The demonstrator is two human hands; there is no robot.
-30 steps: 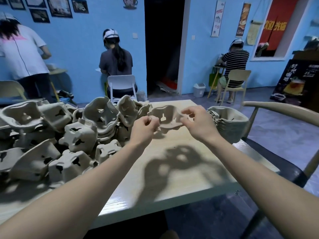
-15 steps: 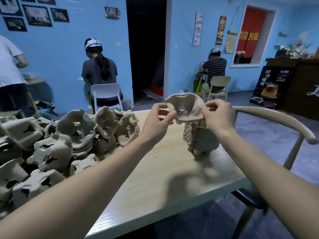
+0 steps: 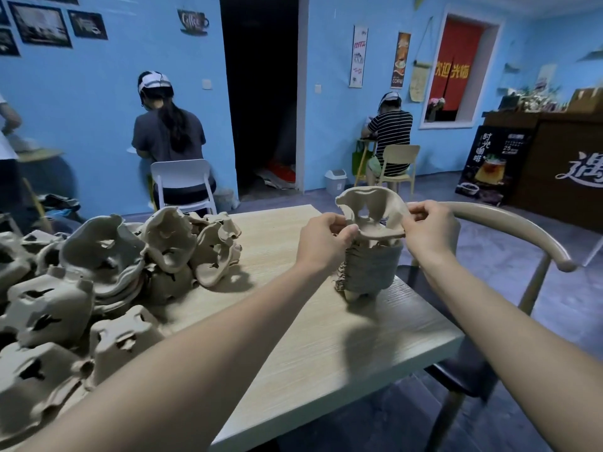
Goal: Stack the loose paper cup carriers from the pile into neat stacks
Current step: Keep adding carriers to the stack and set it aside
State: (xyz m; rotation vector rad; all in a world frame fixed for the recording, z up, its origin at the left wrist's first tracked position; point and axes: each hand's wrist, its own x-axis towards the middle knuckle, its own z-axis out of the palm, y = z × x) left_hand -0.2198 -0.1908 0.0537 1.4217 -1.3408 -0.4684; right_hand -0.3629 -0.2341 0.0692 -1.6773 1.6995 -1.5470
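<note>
two hands hold one paper carrier [image 3: 372,208] right on top of the neat stack [image 3: 370,269] on the surface [image 3: 326,337]. the left hand [image 3: 323,244] and right hand [image 3: 427,230] pinch its edges. the loose pile [image 3: 98,282] sits to the left.

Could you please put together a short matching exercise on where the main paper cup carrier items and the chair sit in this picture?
Things:
1. single carrier
2. neat stack
3. loose pile
4. curved wooden chair

Places:
A. heaped on the left part of the table
B. standing on the table just under the held carrier
C. beside the table's right edge
D. pinched between the left hand and the right hand

Pairs: 1-D, 2-B, 3-A, 4-C
</note>
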